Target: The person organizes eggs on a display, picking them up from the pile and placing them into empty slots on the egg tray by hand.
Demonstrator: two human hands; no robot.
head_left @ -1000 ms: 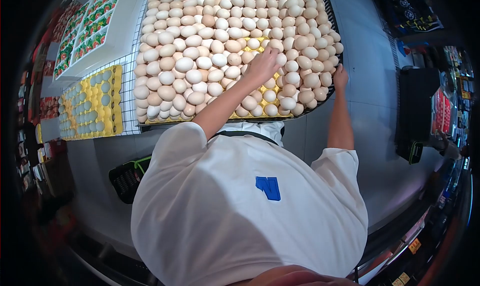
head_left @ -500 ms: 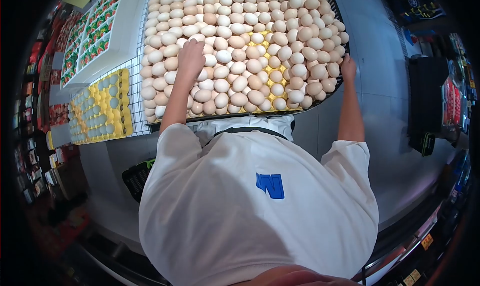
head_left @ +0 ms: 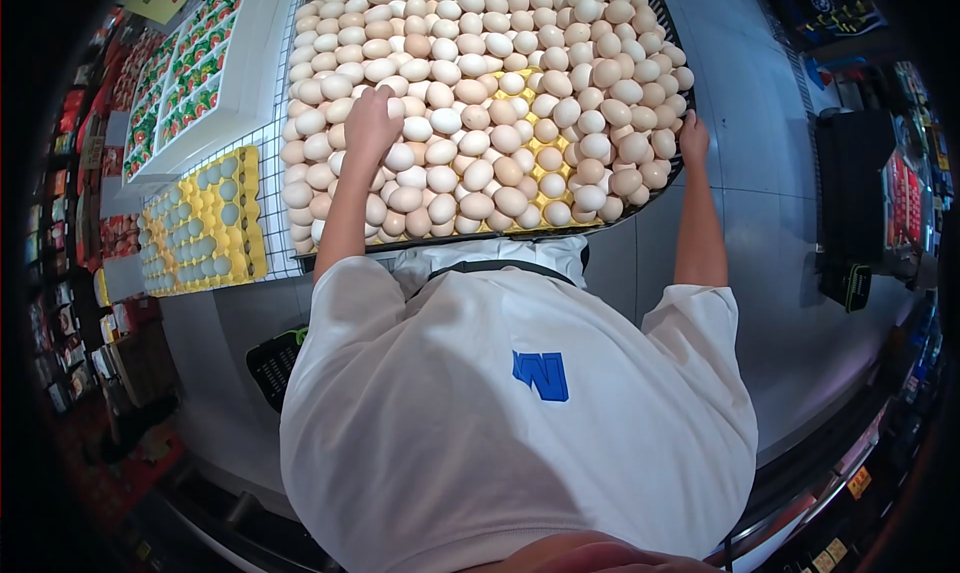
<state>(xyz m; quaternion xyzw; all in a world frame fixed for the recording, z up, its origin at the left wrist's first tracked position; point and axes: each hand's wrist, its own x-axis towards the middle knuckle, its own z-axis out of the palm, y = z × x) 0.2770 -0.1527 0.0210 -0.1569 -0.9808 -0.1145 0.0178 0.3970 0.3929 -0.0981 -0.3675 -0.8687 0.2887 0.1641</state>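
Note:
A wide display of brown and cream eggs (head_left: 470, 123) fills the upper middle, stacked over yellow trays. Bare yellow tray cells (head_left: 553, 160) show in a strip right of centre. My left hand (head_left: 374, 122) rests on eggs at the left part of the pile, its fingers curled down; whether an egg is inside them is hidden. At the display's right side, my right hand (head_left: 693, 137) is closed on the black rim (head_left: 667, 173).
To the left, a yellow tray (head_left: 248, 213) holds pale bluish eggs on a white wire grid (head_left: 272, 173). Behind it is a white box (head_left: 232, 83) of green and red packs. A black basket (head_left: 272, 368) stands on the floor at lower left.
My left hand has moved left across the pile from the strip of bare tray cells, then shifted only slightly. My right hand stays at the rim. The view has turned a little.

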